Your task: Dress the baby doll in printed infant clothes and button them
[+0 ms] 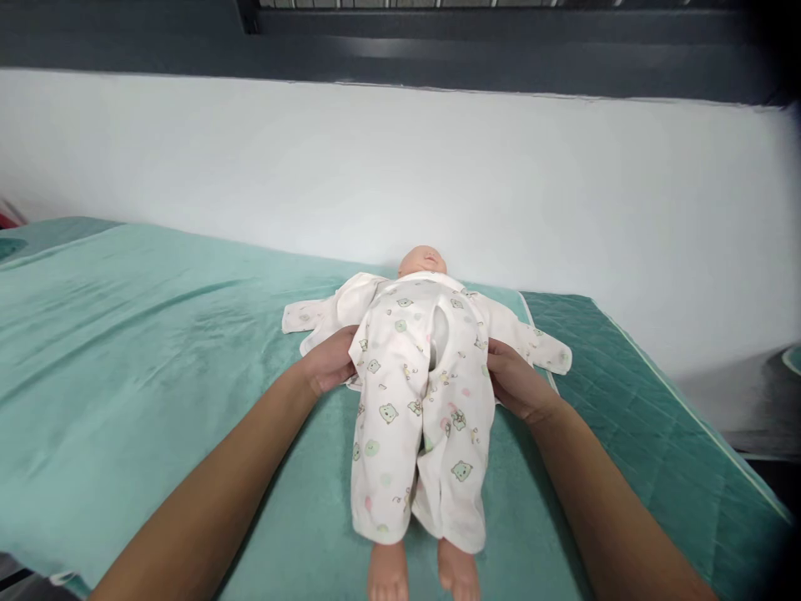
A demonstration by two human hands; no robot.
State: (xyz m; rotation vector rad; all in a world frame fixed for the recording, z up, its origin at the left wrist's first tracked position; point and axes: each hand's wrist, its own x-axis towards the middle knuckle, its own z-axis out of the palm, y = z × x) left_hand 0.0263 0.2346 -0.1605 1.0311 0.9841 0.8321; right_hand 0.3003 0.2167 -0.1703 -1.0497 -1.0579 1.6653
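Note:
A baby doll (pixel 423 260) lies on its back, its head by the wall and its bare feet towards me. It wears a white long-sleeved baby shirt (pixel 356 296) and white baby trousers (pixel 391 413) printed with green bears and dots. Spread out to both sides are the sleeves. The trousers have a slit at the crotch and end above the feet. My left hand (pixel 335 359) is closed on the trousers' left edge near the waist, fingertips behind the cloth. On the opposite edge, my right hand (pixel 514 377) grips the trousers, its fingertips partly hidden.
A light green sheet (pixel 143 359) with some creases covers the bed under the doll. To the right shows a darker green quilted mattress cover (pixel 632 401). Behind the bed stands a white wall (pixel 375 167), with a dark metal beam (pixel 438 54) across the top.

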